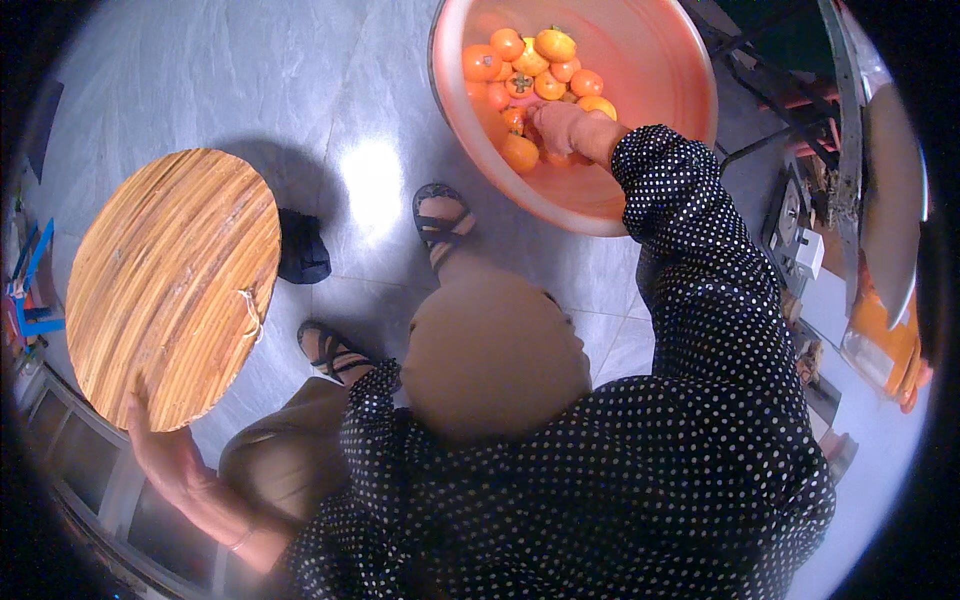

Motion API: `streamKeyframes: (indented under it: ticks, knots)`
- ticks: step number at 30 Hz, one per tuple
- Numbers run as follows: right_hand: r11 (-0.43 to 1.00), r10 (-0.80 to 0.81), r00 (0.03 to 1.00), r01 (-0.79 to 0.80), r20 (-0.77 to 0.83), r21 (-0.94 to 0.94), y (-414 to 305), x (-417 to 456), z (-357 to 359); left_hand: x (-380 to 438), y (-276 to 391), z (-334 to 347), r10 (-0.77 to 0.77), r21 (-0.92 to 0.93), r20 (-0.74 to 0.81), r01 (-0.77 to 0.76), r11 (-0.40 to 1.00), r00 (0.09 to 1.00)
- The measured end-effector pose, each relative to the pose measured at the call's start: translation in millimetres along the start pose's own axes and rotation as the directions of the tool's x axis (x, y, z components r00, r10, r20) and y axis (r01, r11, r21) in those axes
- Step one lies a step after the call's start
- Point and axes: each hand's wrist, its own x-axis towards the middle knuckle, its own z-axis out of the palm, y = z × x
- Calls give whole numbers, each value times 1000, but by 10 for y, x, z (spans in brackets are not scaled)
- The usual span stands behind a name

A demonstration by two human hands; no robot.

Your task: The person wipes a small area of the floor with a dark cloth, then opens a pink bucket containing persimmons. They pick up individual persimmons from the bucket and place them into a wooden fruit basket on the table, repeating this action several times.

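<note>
My left hand (166, 457) grips the near edge of a round slatted board (172, 285), wood or bamboo by its look, with the thumb on top. A loop of pale string (250, 315) hangs at the board's right side. My right hand (559, 129) reaches down into a large orange plastic basin (667, 67), among several persimmons (531, 58). Its fingers curl downward beside an orange persimmon (519, 154); the fingertips are hidden, so whether they grasp a fruit does not show. The persimmons are heaped toward the basin's left side.
Grey tiled floor (375, 97) surrounds my sandalled feet (442, 217). A dark object (304, 247) is partly covered by the board. On the right are a metal-framed stand (757, 75), a blade-like metal item (896, 217) and a white box (808, 253). Blue items (37, 285) lie far left.
</note>
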Motion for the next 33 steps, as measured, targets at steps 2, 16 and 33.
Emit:
streamKeyframes:
  ticks: [2,16,33]
  knots:
    - [1000,28,994,-29,107,2,-5,-9,-39,13,-6,-26,-7,-9,-6,7,1000,1000]
    - [999,17,1000,-16,16,-33,223,286,219,22,-8,27,-27,4,38,27,1000,999]
    - [955,81,966,-6,-244,296,243,235,-13,20,-38,1,-15,-2,-3,15,1000,1000]
